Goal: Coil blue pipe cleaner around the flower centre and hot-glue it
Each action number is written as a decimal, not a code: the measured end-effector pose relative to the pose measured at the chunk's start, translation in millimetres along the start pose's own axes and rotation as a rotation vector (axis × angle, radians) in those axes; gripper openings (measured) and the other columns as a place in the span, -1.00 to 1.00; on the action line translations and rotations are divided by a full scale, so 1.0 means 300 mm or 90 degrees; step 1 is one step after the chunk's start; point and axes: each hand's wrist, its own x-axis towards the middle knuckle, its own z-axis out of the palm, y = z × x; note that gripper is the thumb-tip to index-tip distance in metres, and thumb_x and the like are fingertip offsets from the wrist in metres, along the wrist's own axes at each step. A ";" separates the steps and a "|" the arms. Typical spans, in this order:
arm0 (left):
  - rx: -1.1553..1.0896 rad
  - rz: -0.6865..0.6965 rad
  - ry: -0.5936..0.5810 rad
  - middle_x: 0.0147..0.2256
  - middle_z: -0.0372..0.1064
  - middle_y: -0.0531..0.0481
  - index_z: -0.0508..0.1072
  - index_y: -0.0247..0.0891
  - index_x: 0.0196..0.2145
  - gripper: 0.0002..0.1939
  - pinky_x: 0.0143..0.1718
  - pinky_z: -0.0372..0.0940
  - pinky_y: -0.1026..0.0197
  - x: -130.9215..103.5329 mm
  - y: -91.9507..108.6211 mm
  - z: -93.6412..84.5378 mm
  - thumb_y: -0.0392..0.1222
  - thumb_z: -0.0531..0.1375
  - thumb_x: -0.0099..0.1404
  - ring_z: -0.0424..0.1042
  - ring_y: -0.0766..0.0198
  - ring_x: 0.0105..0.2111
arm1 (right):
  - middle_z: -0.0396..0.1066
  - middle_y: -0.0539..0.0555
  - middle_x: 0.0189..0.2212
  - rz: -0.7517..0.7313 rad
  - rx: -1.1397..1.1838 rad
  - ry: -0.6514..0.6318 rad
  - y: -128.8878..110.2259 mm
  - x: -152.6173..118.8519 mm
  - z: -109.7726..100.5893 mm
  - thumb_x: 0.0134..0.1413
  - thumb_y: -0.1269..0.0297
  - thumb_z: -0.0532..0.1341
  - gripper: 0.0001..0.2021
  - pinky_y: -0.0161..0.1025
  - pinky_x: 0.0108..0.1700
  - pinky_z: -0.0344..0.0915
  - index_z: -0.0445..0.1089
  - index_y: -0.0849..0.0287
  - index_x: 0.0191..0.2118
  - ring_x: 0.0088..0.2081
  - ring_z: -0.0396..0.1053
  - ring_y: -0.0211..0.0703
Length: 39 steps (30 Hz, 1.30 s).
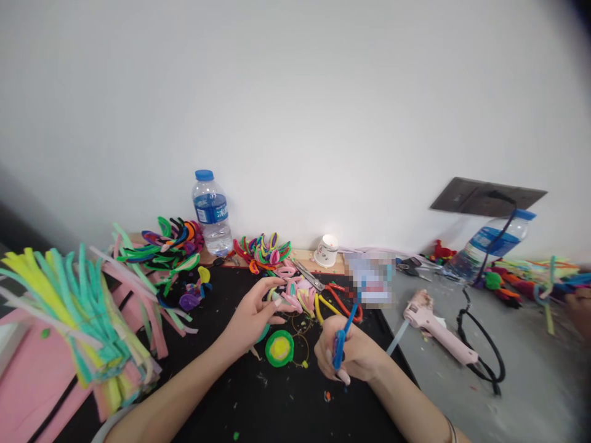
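My right hand (357, 354) is closed on a blue pipe cleaner (340, 349), whose lower part is folded thick while a thin end sticks up. My left hand (253, 312) has its fingers apart at the edge of a pile of pink, white and yellow bent pipe cleaner pieces (302, 295). I cannot tell whether its fingertips touch them. Just below lies a round green coil with a yellow middle (279, 348) on the black mat (258, 400). Scissors (310, 277) with red handles rest behind the pile, and a yellow curved handle (327, 307) shows near my right hand.
A big bundle of pipe cleaners (87, 314) covers the left side. Water bottles (211, 212) stand or lean by the wall, with a paper cup (326, 251) between. At right lies a pink glue gun (438, 332) with its black cord. Another person's hand (579, 311) shows at the right edge.
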 end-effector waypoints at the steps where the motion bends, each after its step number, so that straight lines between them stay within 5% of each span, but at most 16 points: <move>1: -0.003 -0.001 0.001 0.06 0.22 -0.11 0.28 -0.20 -0.15 -0.69 -0.49 0.40 0.36 -0.001 0.003 0.000 -0.22 0.14 0.10 0.52 0.23 -0.30 | 0.32 -0.04 -0.79 0.003 -0.004 0.002 -0.001 0.000 0.000 -0.26 0.28 0.40 -0.76 -0.42 -0.69 0.11 0.33 0.26 -0.58 -0.77 0.18 -0.38; 9: -0.002 0.016 -0.010 0.10 0.18 -0.18 0.29 -0.19 -0.12 -0.68 -0.65 0.35 0.39 0.000 -0.004 -0.014 -0.25 0.14 0.13 0.52 0.18 -0.32 | 0.32 -0.05 -0.77 -0.021 -0.014 0.018 0.010 0.001 0.000 -0.21 0.27 0.39 -0.78 -0.40 -0.66 0.12 0.35 0.26 -0.55 -0.75 0.18 -0.37; 20: -0.035 -0.012 -0.075 0.01 0.25 -0.15 0.29 -0.15 -0.12 -0.72 -0.59 0.39 0.34 -0.031 -0.016 0.019 -0.19 0.15 0.19 0.49 0.03 -0.19 | 0.28 -0.13 -0.76 -0.102 0.009 0.140 -0.009 0.020 0.034 -0.17 0.26 0.39 -0.77 -0.13 -0.17 0.28 0.33 0.20 -0.51 -0.64 0.17 -0.39; 29: -0.041 -0.026 -0.212 0.10 0.16 -0.13 0.30 -0.07 -0.04 -0.69 -0.42 0.45 0.23 -0.051 -0.026 0.035 -0.19 0.13 0.24 0.37 -0.01 -0.03 | 0.31 -0.11 -0.74 -0.092 0.050 0.101 0.004 0.021 0.047 -0.13 0.29 0.37 -0.80 -0.07 -0.16 0.27 0.33 0.21 -0.49 -0.63 0.18 -0.37; 39: -0.037 -0.037 -0.215 0.12 0.17 -0.12 0.29 -0.08 -0.02 -0.67 -0.37 0.43 0.27 -0.045 -0.040 0.029 -0.20 0.14 0.24 0.33 -0.01 0.01 | 0.29 -0.10 -0.77 -0.109 0.038 0.108 0.017 0.027 0.040 -0.12 0.30 0.36 -0.81 -0.25 -0.33 0.18 0.33 0.23 -0.50 -0.66 0.15 -0.37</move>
